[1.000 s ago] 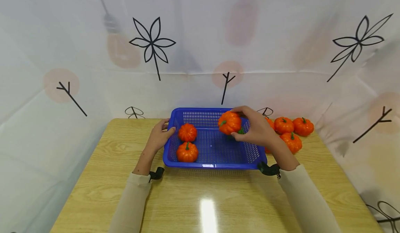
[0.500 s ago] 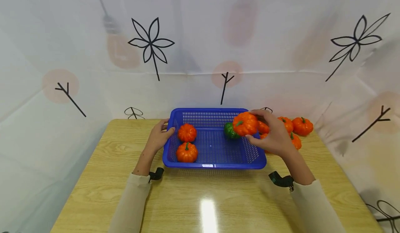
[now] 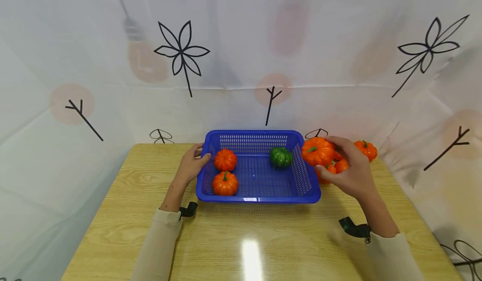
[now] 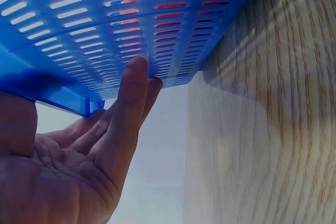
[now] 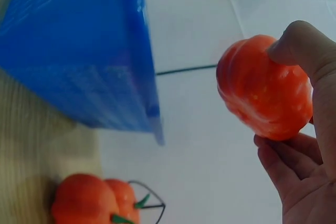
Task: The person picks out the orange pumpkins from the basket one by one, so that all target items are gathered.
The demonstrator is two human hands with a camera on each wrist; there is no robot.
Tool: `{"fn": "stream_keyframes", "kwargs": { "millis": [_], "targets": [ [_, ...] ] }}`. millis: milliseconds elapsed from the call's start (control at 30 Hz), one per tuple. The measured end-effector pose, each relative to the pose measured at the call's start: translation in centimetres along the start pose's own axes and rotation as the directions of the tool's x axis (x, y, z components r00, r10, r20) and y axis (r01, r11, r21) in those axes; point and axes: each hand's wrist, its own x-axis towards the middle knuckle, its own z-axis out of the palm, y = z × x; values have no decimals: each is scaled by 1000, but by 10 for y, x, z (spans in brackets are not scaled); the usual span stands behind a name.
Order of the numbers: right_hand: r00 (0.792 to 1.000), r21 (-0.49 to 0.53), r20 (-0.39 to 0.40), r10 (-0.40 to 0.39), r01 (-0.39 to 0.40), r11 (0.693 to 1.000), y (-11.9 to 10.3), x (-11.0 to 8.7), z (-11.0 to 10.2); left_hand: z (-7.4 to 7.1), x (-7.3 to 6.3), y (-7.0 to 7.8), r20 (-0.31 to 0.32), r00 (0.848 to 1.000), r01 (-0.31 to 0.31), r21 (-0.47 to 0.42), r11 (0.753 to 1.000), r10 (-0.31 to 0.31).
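Note:
My right hand (image 3: pixel 350 170) holds a small orange pumpkin (image 3: pixel 318 151) with a green stem, thumb on one side and fingers on the other. It hangs just past the right rim of a blue plastic basket (image 3: pixel 260 199); the right wrist view shows this pumpkin (image 5: pixel 265 90) in the air, apart from the basket wall. My left hand (image 3: pixel 191 166) grips the basket's left side: the thumb lies over the rim, and in the left wrist view the fingers (image 4: pixel 126 103) reach under it to the slotted outer wall. Inside the basket sit two orange pumpkins, one behind (image 3: pixel 225 160) the other (image 3: pixel 225 184), and a dark green pumpkin (image 3: pixel 280 158).
Several more orange pumpkins lie on the wooden table (image 3: pixel 256 243) right of the basket, partly hidden by my right hand; one pumpkin (image 3: pixel 366 150) shows at the back corner. A printed white cloth (image 3: pixel 233 63) hangs behind the table's far edge.
My right hand has carried the orange pumpkin rightward from above the basket to beyond its right rim, uncovering the green pumpkin. The left hand and basket stay put.

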Motion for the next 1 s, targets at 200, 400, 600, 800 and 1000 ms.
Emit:
{"fn": "stream_keyframes", "kwargs": {
  "millis": [200,400,600,800,1000],
  "targets": [
    [998,22,-41,53,-52,998,27,-16,-9,-1,0,0,-1,1000,1,5,1000,-1],
    [994,7,-82,74,-74,997,59,-31,-15,-2,0,0,6,1000,12,-4,1000,-12],
    [988,-45,-109,111,-116,992,64,-36,-21,-3,-1,2,10,1000,24,-19,1000,-24],
    [977,-46,-159,140,-149,988,74,-40,-30,-3,1,2,16,1000,19,-38,999,-18],
    [954,-71,-219,206,-226,972,80,-44,-39,-2,1,1,21,999,26,-35,999,-25]
  ]
}}
